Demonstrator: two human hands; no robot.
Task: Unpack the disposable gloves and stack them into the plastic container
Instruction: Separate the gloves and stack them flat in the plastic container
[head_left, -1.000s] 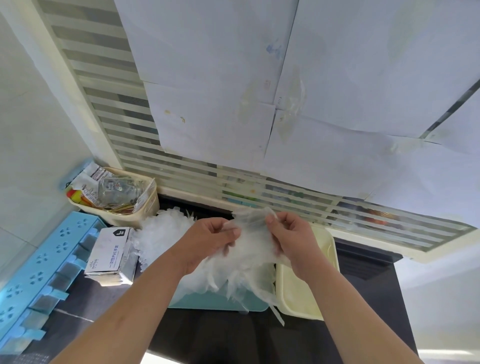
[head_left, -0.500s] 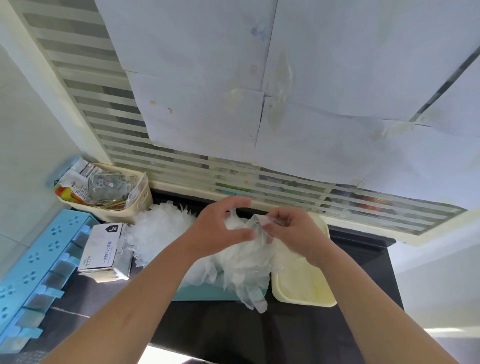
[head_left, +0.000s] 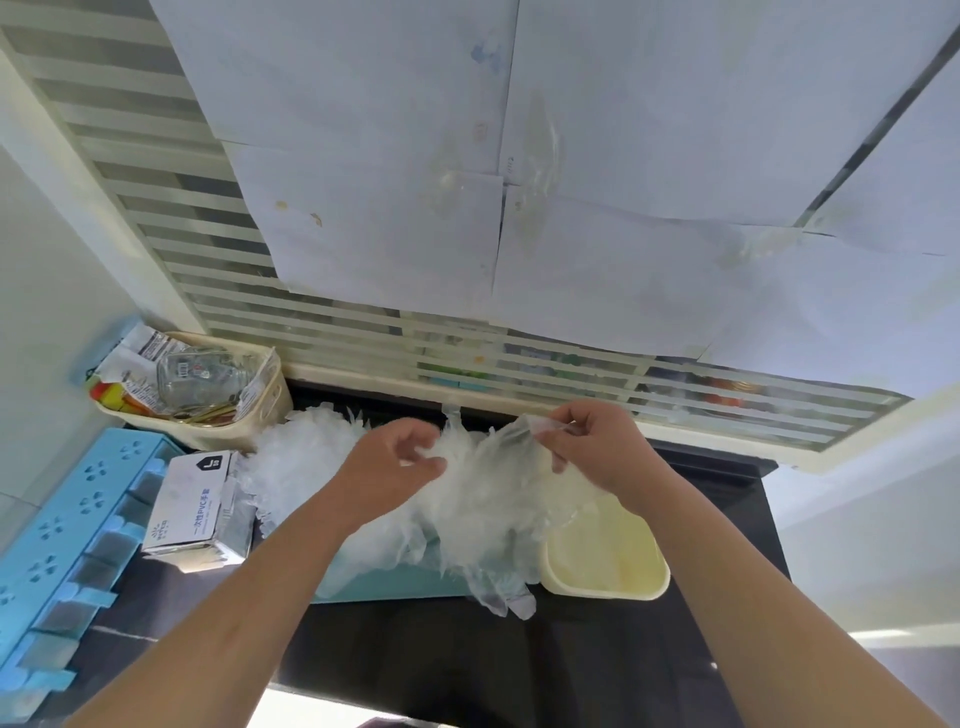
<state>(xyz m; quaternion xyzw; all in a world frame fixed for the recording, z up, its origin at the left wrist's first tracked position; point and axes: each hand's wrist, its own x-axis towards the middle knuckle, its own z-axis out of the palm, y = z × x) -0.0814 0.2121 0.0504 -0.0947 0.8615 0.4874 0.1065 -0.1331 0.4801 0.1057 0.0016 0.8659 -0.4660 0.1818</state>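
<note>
A heap of clear disposable gloves (head_left: 483, 509) lies across a teal plastic container (head_left: 395, 584) on the dark counter. More loose gloves (head_left: 306, 452) are piled to its left. My right hand (head_left: 597, 447) pinches the cuff of one clear glove (head_left: 519, 431) and holds it up above the heap. My left hand (head_left: 395, 462) has its fingers curled around gloves at the top of the heap. A cream plastic container (head_left: 608, 566) sits to the right, partly under the gloves. The white glove box (head_left: 192, 504) stands to the left.
A cream basket (head_left: 260, 410) with packets and a glass jar sits at the back left. A light blue slotted rack (head_left: 62, 551) runs along the left edge. A striped window frame with white paper sheets rises behind the counter (head_left: 519, 670).
My hands have drawn apart. The right hand has pulled one glove's cuff up and to the right, and the left hand has dropped onto the heap. The heap has settled lower over the container.
</note>
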